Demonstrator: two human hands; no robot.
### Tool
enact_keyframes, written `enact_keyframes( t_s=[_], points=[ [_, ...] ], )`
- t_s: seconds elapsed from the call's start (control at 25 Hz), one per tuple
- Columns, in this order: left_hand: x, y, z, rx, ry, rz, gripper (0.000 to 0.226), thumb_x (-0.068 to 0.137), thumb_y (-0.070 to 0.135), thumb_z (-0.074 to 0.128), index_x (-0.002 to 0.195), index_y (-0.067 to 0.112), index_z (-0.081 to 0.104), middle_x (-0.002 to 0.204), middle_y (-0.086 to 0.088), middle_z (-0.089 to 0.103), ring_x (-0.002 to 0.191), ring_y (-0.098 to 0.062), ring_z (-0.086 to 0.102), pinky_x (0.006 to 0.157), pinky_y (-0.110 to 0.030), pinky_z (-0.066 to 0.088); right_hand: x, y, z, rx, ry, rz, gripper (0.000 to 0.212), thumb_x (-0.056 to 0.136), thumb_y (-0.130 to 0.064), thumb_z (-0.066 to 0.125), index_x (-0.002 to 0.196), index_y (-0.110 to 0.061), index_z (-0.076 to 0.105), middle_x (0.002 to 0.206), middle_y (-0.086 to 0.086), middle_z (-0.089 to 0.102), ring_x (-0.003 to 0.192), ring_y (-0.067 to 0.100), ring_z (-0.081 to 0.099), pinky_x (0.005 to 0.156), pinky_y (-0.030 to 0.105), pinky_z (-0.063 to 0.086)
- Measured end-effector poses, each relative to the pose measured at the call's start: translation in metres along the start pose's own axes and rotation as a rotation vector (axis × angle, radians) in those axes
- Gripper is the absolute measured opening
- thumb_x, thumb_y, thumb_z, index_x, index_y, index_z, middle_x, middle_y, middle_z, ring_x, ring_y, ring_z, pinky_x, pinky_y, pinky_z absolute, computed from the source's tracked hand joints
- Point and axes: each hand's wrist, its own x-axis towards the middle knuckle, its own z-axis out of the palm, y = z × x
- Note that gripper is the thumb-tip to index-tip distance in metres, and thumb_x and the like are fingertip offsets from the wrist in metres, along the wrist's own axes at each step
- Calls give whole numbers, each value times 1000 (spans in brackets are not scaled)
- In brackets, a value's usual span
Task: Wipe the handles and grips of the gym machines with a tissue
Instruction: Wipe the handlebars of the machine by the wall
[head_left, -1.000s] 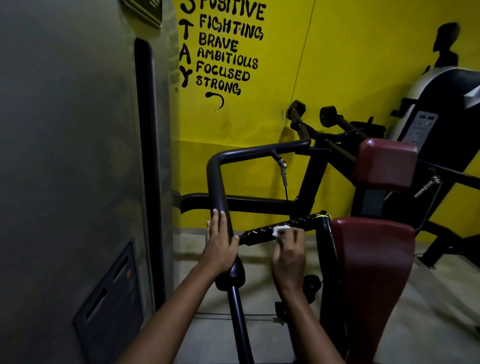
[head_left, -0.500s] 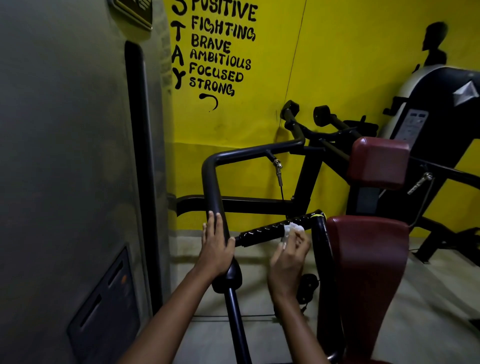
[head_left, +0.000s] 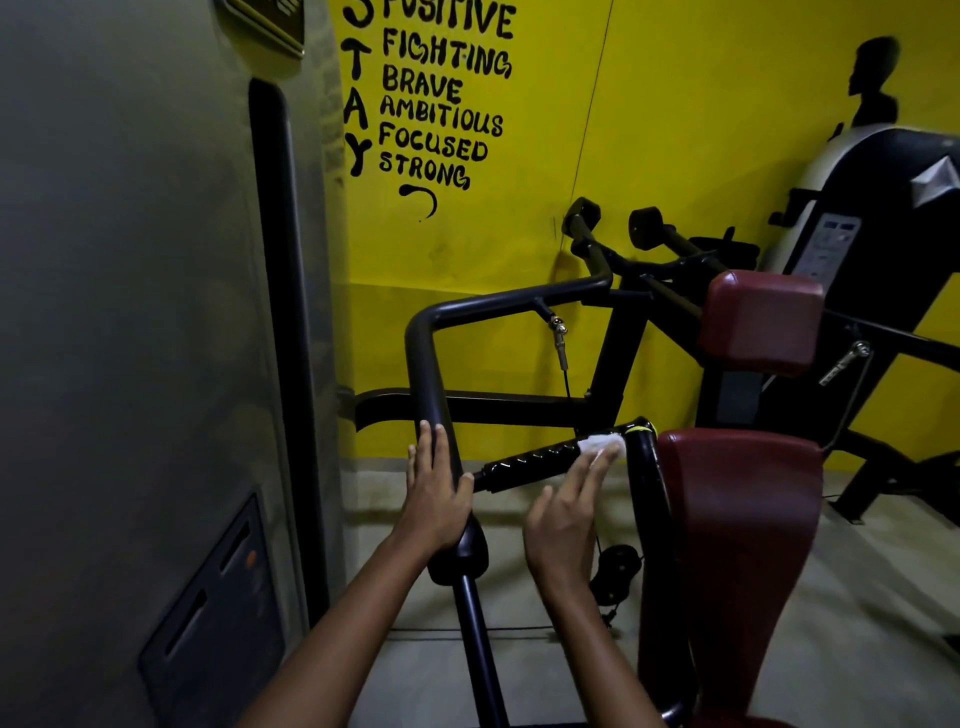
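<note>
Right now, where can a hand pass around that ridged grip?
Open gap above the ridged grip, framed by the bent bar. Crowded at its right end: right hand, tissue, red pad. Left hand blocks the left end.

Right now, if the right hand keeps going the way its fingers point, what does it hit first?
Probably the black upright bar at the grip's far end. The right hand presses the tissue on the ribbed grip, fingers aimed up-right at that bar. Depth is unclear.
</note>
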Motion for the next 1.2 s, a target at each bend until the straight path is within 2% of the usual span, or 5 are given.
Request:
enact_keyframes(
  t_s=[0.16, 0.36, 0.52, 0.68, 1.2],
  points=[
    [-1, 0, 0, -8, -9, -3, 72, 101, 29, 40, 153, 18, -8, 159, -1, -21, 147, -28, -15, 118, -41, 3, 25, 8, -16, 70, 28, 220, 68, 94, -8, 41, 150, -1, 2, 146, 27, 28, 117, 32, 47, 92, 30, 43],
    [0, 0, 0, -7, 8, -5, 71, 101, 28, 41, 153, 17, -6, 159, -2, -19, 147, -28, -13, 118, -40, 3, -1, -7, -8, 134, 35, 179, 52, 94, 3, 41, 143, 9, 25, 150, 26, 27, 130, 37, 42, 102, 27, 36],
    [1, 2, 1, 0, 4, -9, 71, 101, 29, 40, 153, 17, -6, 159, -1, -19, 147, -28, -14, 118, -39, 2, -12, -10, 1, 178, 32, 52, 16, 89, 4, 54, 101, 4, 64, 96, 16, 67, 86, 28, 67, 72, 6, 37],
    [0, 1, 1, -4, 4, -6, 71, 101, 28, 41, 153, 18, -6, 159, -1, -19, 147, -28, -14, 118, -39, 2, -16, -13, 3, 101, 11, -105, 11, 83, 3, 64, 83, -5, 70, 79, 6, 71, 72, 18, 69, 66, 25, 53],
    [-1, 0, 1, -12, -4, -12, 71, 101, 29, 41, 153, 18, -6, 159, 0, -19, 147, -27, -13, 118, -40, 3, -10, -22, -4, -55, -139, -203, 11, 85, -16, 63, 74, -13, 66, 68, 5, 65, 59, 23, 62, 47, 32, 46]
  ],
)
